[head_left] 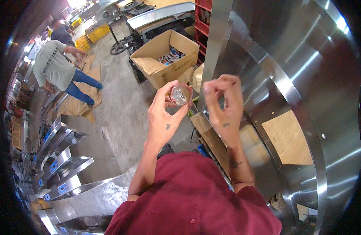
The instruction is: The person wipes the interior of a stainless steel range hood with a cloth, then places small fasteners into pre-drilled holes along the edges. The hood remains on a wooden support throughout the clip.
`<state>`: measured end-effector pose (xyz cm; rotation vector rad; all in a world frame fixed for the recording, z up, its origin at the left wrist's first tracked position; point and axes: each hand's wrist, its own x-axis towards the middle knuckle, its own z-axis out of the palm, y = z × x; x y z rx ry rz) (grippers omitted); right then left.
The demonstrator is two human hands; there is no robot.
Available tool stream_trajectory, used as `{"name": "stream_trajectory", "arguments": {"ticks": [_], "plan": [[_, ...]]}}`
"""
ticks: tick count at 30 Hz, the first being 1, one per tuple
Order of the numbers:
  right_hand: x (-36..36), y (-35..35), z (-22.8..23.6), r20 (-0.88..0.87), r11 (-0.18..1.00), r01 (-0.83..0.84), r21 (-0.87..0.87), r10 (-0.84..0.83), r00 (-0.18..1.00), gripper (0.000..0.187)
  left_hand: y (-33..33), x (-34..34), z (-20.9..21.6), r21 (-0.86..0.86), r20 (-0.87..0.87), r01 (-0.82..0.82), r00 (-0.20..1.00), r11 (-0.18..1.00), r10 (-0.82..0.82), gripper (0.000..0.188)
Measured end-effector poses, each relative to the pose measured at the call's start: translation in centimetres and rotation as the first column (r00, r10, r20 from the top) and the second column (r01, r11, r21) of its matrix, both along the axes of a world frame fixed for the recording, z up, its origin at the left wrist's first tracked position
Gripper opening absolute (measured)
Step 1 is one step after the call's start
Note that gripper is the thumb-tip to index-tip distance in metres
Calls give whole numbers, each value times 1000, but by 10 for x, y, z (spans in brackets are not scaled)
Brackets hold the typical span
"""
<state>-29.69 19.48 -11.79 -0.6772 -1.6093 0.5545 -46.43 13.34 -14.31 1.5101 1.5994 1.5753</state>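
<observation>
In front of my chest, my left hand (pixel 164 113) grips a small round container-like thing (pixel 181 94) with a reddish rim and a shiny, crinkled, see-through face. Thumb and fingers hold it by its sides; its exact kind is not clear. Just to the right and apart from it, my right hand (pixel 226 102) is raised with the fingers curled toward the thumb. Slight blur covers those fingertips, and anything between them is too small to make out.
Beyond my hands stands an open cardboard box (pixel 164 64) with small colourful packets inside. Large shiny metal panels (pixel 298 51) rise close on my right. Stacked metal hoods (pixel 66 156) stand at left. Two people, one in a light shirt (pixel 51 62), are at the far left near yellow crates (pixel 97 33).
</observation>
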Motion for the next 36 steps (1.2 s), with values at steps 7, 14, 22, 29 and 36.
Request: {"name": "stream_trajectory", "arguments": {"ticks": [7, 14, 22, 29, 36], "plan": [[-16, -12, -19, 151, 991, 92, 99, -106, 983, 23, 8, 0, -8, 61, -35, 44, 999, 997, -41, 68], [-15, -13, -18, 192, 993, 79, 85, -94, 977, 22, 8, -1, -11, 24, -48, 32, 998, 999, -31, 67], [29, 12, -92, -266, 956, 146, -253, -214, 940, 10, 0, -12, -23, -43, -14, -24, 1000, 999, 23, 64], [42, 67, -305, -283, 756, 24, -654, -274, 919, 21, -27, -34, -35, -142, 170, -30, 984, 989, 54, 64], [30, 73, -413, -140, 578, 25, -816, -239, 961, 25, -47, -39, -52, -165, 162, -130, 974, 978, 157, 66]]}}
